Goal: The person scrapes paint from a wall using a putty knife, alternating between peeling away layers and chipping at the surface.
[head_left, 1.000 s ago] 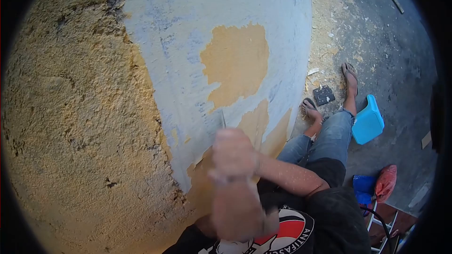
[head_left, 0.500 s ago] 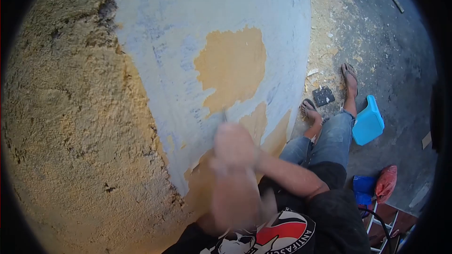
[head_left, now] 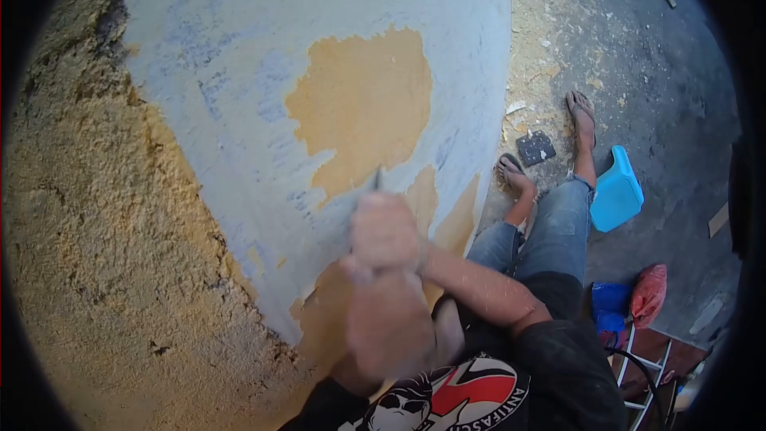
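My right hand (head_left: 384, 227) is closed around a narrow-bladed scraper (head_left: 378, 180); only its thin dark metal blade shows. The blade tip meets the lower edge of a tan bare patch (head_left: 363, 96) in the pale blue-white wall coating (head_left: 239, 152). Just behind it, nearer my body, my left hand (head_left: 391, 327) is also closed, seemingly around the same tool's handle. Motion blurs both hands, and the handle is hidden inside them. More tan strips (head_left: 459, 227) show through the coating beside my right wrist.
Rough yellowish wall surface (head_left: 104, 231) borders the coating on the left. Flakes litter the dark floor (head_left: 662, 96) near my sandaled feet (head_left: 582, 116). A light-blue plastic stool (head_left: 618, 191), a red bag (head_left: 649, 295), a blue container (head_left: 610, 307) and a white ladder (head_left: 650, 365) are at right.
The wall has shifted left in my view. Relative to the tan patch, the blade tip has moved rightward along its lower edge. Both hands keep their closed grip.
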A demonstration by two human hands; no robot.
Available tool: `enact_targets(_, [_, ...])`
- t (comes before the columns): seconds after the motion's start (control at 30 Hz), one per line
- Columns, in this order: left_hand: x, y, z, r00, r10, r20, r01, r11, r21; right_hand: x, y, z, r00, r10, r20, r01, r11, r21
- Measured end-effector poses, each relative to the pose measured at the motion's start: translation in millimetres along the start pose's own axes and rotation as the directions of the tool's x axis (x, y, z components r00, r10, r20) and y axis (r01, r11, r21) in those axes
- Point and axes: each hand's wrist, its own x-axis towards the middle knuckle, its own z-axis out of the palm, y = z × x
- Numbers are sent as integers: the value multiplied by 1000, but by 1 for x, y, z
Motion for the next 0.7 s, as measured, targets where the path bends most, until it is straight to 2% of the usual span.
enact_targets(0.03, [13,11,-1,981,18,-191,-3,997,77,-3,5,-1,999,40,-27,-43,991,-127])
enact_targets(0.07, [14,13,-13,999,-48,-17,47,998,-47,2,1,0,999,31,-22,-34,990,-136])
enact_targets(0.13, [2,20,-5,990,34,-140,-84,928,-362,10,-19,8,997,-52,-59,55,997,57])
enact_targets(0.27, [10,13,11,972,124,-200,-177,946,-272,5,-11,2,999,-46,-9,46,998,31])
enact_targets(0.37, [10,8,9,987,60,-148,-85,982,-167,6,-7,-1,999,-49,5,49,998,34])
enact_targets(0.43, [10,8,7,993,3,-119,-15,995,-97,-7,8,1,992,-98,-76,95,995,-39])
enact_targets(0.47, [10,11,6,993,0,-115,-11,995,-100,-9,6,-1,993,-93,-78,90,995,-39])
enact_targets(0.53, [16,14,4,999,-22,-39,15,986,-165,-12,6,-6,997,11,-75,-19,994,-110])
enact_targets(0.6, [19,8,9,1000,-30,4,31,980,-197,-13,3,-5,997,-7,-80,-1,995,-103])
enact_targets(0.67, [14,-3,19,988,152,-33,-155,957,-246,-13,3,-5,996,-22,-83,16,997,-78])
enact_targets(0.7, [17,-5,21,988,152,-38,-157,959,-237,-12,8,-10,997,-8,-78,3,998,-64])
